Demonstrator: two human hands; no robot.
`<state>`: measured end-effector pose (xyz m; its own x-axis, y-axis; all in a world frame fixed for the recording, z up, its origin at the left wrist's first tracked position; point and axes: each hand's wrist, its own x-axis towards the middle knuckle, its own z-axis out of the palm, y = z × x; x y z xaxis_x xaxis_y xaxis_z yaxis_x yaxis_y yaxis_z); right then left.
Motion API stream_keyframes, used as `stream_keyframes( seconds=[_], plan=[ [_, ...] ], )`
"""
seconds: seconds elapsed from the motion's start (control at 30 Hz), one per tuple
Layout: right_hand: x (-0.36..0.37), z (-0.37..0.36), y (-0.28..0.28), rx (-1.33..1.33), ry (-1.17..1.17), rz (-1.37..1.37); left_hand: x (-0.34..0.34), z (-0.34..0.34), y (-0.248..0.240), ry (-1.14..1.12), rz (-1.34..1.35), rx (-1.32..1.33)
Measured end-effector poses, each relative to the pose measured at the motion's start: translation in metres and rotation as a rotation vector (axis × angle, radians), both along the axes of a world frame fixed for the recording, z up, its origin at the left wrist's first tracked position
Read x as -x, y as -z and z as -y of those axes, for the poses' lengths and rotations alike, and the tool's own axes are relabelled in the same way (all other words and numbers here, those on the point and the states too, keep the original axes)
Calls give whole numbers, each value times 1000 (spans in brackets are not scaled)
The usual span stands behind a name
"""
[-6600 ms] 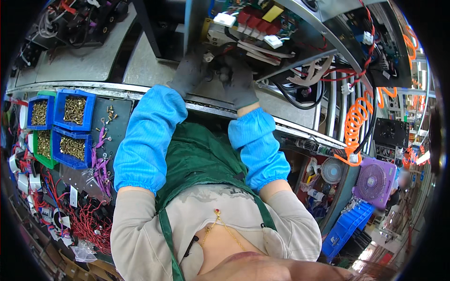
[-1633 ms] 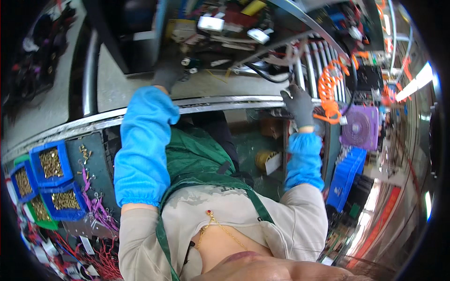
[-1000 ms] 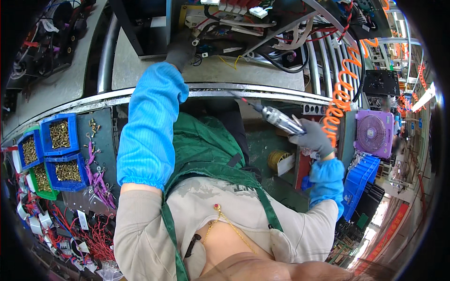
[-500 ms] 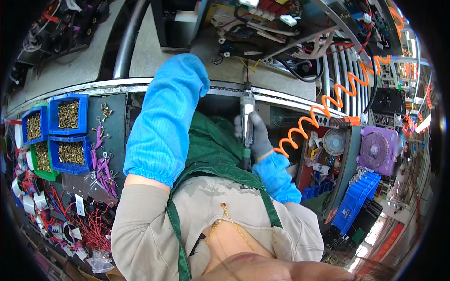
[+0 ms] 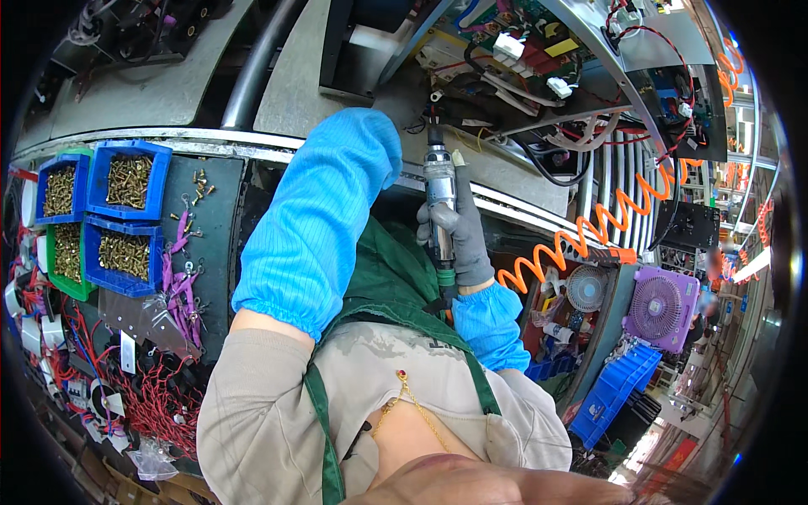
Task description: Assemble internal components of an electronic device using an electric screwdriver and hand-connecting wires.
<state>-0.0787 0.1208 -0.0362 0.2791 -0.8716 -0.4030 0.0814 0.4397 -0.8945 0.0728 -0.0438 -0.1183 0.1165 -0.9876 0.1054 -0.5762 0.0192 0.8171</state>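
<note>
My right hand (image 5: 468, 227), in a grey glove, is closed round a slim powered screwdriver (image 5: 439, 181) with a silver body and a green band near its lower end. One gloved finger lies stretched along the tool's side. Its dark nose points away from me, at the near edge of an opened metal-framed unit (image 5: 602, 59) full of wires and boards. Close to the bit is a small ring terminal (image 5: 436, 97) on a dark lead. My left arm, in a blue sleeve (image 5: 311, 219), reaches to the same edge; the hand beyond the cuff is in shadow and its fingers are hidden.
Blue bins of brass-coloured screws (image 5: 126, 181) stand left, beside loose screws and purple-sleeved terminals (image 5: 178, 286). Red wire bundles (image 5: 164, 412) lie below them. To the right are an orange coiled hose (image 5: 572, 244), a purple fan (image 5: 661, 307) and a blue crate (image 5: 617, 396).
My right hand has carried the screwdriver forward, its nose now up by the unit's edge. The left sleeve sits slightly farther right in view, as the whole view has shifted.
</note>
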Motion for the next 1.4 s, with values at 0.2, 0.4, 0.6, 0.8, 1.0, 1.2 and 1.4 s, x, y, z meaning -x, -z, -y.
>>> stream_keyframes(
  seconds=[0.2,0.4,0.6,0.8,1.0,1.2,1.4],
  plan=[
    [17,9,29,-40,-18,210,4,3,5,-25,60,26],
    [17,2,53,-254,-15,878,4,5,11,4,28,26],
    [-6,-3,25,70,42,10,2,3,10,-5,91,68],
    [4,1,29,-163,40,542,1,-2,-1,-23,71,49],
    [-32,-12,16,19,121,-36,-7,-1,-1,29,24,-31],
    [-13,-9,27,-202,106,760,4,2,2,19,-7,-18],
    [-45,-11,11,10,128,0,-1,12,28,-1,54,105]
  ],
)
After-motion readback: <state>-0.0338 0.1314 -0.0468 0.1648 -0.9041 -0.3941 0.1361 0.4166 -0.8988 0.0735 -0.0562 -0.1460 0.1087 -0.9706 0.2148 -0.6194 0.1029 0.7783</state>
